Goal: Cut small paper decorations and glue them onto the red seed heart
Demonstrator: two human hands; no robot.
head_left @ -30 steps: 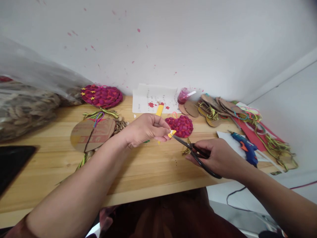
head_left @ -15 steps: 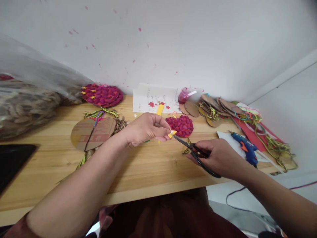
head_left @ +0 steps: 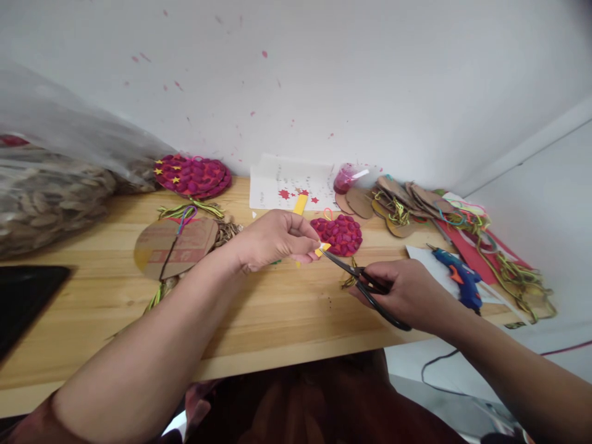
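The small yellow piece (head_left: pixel 327 247), pinched in the fingers (head_left: pixel 305 245) of the left hand (head_left: pixel 276 240), is probably light and easily bent (better held by its edge), while the right hand's (head_left: pixel 414 295) fingers curl around the scissors (head_left: pixel 343 266) beside it.

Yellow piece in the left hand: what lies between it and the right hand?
The scissors, as the head view shows: handles in the right hand, blade tips at the yellow piece pinched by the left hand.
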